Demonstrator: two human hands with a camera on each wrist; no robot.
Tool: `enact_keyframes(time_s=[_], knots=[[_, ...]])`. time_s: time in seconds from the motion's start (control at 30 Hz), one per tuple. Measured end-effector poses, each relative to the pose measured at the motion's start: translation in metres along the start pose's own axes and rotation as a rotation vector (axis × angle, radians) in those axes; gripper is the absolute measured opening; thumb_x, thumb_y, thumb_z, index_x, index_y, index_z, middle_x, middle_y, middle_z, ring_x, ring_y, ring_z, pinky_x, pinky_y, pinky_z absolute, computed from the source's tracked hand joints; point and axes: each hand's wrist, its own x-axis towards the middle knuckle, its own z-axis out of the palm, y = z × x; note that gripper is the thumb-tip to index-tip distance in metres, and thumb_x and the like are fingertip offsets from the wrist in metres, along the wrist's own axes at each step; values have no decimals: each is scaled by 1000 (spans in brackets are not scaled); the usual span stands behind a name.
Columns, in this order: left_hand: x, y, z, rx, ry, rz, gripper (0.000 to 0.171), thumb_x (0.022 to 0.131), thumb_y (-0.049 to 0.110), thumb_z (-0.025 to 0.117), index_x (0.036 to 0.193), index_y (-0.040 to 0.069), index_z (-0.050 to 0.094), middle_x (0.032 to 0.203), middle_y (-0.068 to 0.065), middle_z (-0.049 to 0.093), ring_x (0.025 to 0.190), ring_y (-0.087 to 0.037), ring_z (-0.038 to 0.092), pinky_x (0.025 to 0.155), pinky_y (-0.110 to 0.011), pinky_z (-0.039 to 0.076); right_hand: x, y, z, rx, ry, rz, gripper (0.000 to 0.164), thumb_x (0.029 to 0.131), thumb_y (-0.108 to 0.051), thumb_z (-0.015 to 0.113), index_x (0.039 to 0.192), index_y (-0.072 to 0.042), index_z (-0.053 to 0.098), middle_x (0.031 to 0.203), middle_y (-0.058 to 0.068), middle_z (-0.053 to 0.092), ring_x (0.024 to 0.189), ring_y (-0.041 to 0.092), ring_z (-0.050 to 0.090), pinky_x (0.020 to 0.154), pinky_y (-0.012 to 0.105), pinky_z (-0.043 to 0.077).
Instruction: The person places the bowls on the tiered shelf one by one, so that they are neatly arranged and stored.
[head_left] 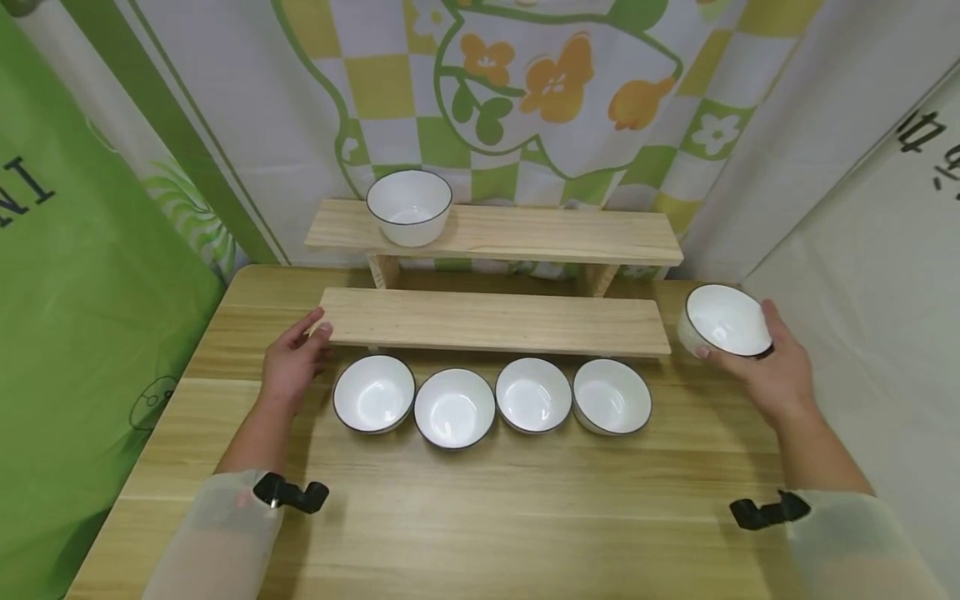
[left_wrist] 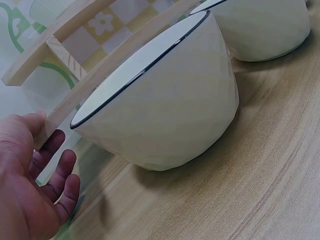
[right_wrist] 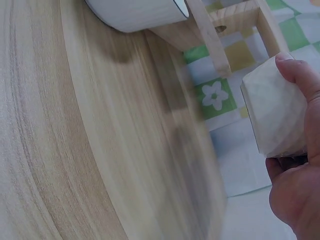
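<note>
My right hand point(head_left: 780, 375) grips a white bowl point(head_left: 727, 321) with a dark rim, to the right of the wooden shelf. In the right wrist view this bowl point(right_wrist: 275, 110) is held above the table, thumb and fingers on its sides. At the left end of the lower shelf board point(head_left: 495, 321), my left hand point(head_left: 292, 362) holds the board's end, with some fingers curled beneath it in the left wrist view. Several matching bowls point(head_left: 456, 408) stand in a row in front of the shelf, the leftmost bowl point(left_wrist: 170, 95) close to my left hand.
Another white bowl point(head_left: 409, 208) stands toward the left of the upper shelf board point(head_left: 555, 233). The two-tier shelf sits at the back of the wooden table point(head_left: 525, 517). A patterned curtain point(head_left: 450, 100) hangs behind, with a green cloth point(head_left: 82, 275) at the left.
</note>
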Motion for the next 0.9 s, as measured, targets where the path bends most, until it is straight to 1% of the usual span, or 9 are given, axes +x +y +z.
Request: enact_keyframes(time_s=[0.23,0.33,0.53,0.63,0.77,0.9], knots=[[-1,0,0,-1,-5,8,59,97,36,75,151,22,57,102,8,65,82,-11,69,70,-25,57,-7,-12,-2,32,4,-11,119,82,-41,88,168,-24,7,172,7,11,156,38,11,125,55,12],[-2,0,0,-7,-2,13,59,96,36,76,150,22,58,101,8,65,81,-11,69,68,-24,57,-9,-18,-2,37,7,-13,118,82,-41,89,168,-25,8,171,7,12,157,37,12,126,53,13],[-2,0,0,-13,6,11,58,95,36,77,149,23,59,100,7,65,80,-11,69,69,-24,57,-13,-31,-2,86,3,-14,117,81,-37,91,167,-29,13,171,5,16,156,30,15,127,43,14],[-2,1,0,-8,1,6,59,96,36,77,150,23,58,100,8,65,81,-12,69,71,-25,58,-16,-38,-1,94,-6,-20,117,80,-36,92,167,-30,13,171,5,16,156,30,16,127,44,14],[-7,8,1,-6,-11,-12,58,97,33,76,151,20,57,101,7,65,83,-13,69,74,-27,59,-17,-48,0,98,-14,-28,117,79,-36,92,167,-30,15,171,7,18,156,31,17,127,44,15],[-18,21,3,3,-23,-22,57,99,29,74,152,17,56,101,6,64,83,-14,70,76,-30,60,-17,-58,1,120,-11,-48,116,79,-33,93,167,-27,19,170,8,22,155,27,21,126,37,18]])
